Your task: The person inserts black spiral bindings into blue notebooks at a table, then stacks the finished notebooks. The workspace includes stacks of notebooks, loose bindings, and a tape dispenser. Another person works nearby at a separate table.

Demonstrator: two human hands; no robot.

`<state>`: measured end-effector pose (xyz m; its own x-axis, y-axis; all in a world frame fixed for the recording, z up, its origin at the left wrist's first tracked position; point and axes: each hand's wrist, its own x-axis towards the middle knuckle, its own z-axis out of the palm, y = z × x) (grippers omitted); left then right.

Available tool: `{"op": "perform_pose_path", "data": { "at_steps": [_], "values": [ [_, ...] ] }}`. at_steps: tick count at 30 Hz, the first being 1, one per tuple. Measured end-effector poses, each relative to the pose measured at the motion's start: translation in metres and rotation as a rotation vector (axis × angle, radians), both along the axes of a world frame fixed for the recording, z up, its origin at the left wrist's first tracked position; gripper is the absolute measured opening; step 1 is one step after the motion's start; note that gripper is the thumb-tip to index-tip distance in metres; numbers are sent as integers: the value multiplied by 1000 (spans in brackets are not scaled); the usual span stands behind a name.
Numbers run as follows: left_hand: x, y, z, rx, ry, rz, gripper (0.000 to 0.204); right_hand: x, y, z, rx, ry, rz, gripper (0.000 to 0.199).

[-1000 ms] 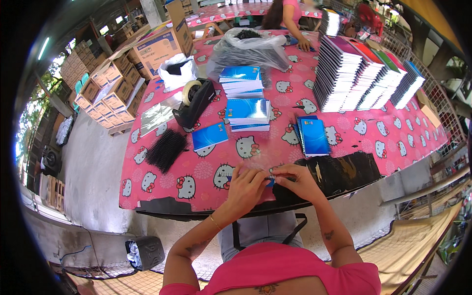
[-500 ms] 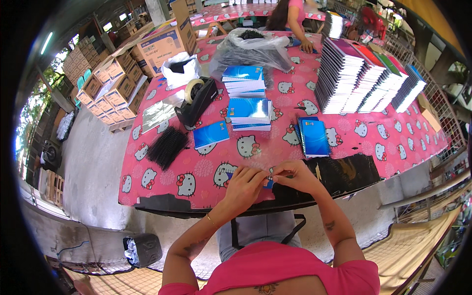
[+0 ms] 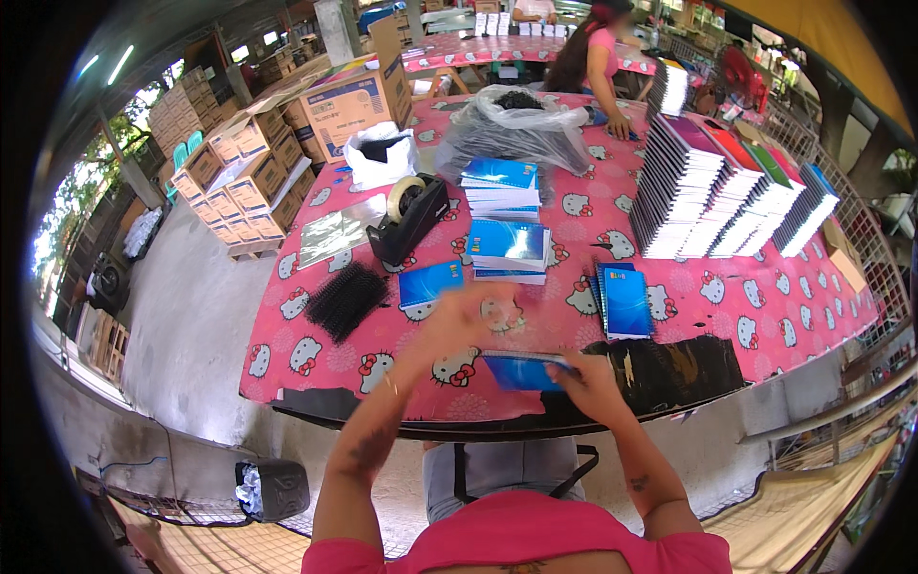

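Note:
A blue notebook (image 3: 519, 373) is held at the near edge of the table, its right end pinched by my right hand (image 3: 591, 385), fingers closed. My left hand (image 3: 467, 318) hovers apart from it, beyond and to its left, so smeared by motion that its fingers cannot be read. Just past the left hand lies a single blue notebook cover (image 3: 428, 285). Left of that is a heap of black spiral binding coils (image 3: 346, 300). Two stacks of blue notebooks, a nearer one (image 3: 507, 241) and a farther one (image 3: 499, 175), stand ahead. More spiral-bound blue notebooks (image 3: 626, 304) lie right of the middle.
A black tape dispenser (image 3: 411, 222), a clear plastic sheet (image 3: 337, 232), a white bag (image 3: 381, 158) and a big clear plastic bag (image 3: 516, 129) stand farther back. Tall notebook piles (image 3: 677, 187) rise at right. A co-worker's hand (image 3: 620, 124) rests at the far side. Cartons (image 3: 349, 107) stand at left.
My left hand has let go and moved up and left, away from the right. The notebook, mostly hidden between both hands before, now shows in the right hand. The view has tilted up slightly.

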<state>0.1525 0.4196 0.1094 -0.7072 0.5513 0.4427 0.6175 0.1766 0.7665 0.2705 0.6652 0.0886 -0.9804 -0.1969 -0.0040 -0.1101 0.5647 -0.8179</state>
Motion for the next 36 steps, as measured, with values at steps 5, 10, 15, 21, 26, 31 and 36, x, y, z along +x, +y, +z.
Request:
{"op": "perform_pose_path", "data": {
  "at_steps": [5, 10, 15, 21, 26, 31, 36],
  "values": [
    [-100, -87, -63, -571, 43, 530, 55, -16, 27, 4, 57, 801, -294, 38],
    [-12, -69, -106, -682, 241, 313, 76, -28, 89, -35, 581, 526, -232, 50],
    [140, -61, -65, -843, 287, 113, 78, 10, 25, -21, 339, 447, 145, 67],
    [124, -62, -43, -550, 52, 12, 55, 22, -53, -61, -109, 487, 384, 31],
    [88, -61, -48, -126, -194, 174, 37, -5, -37, -53, -204, 468, 47, 23],
    [87, -2, -84, 59, 28, 335, 31, -9, -49, -78, -717, 213, -118, 20],
    [78, -6, -73, 98, 28, 381, 42, -12, -29, -87, -535, 109, -121, 24]
  ]
}}
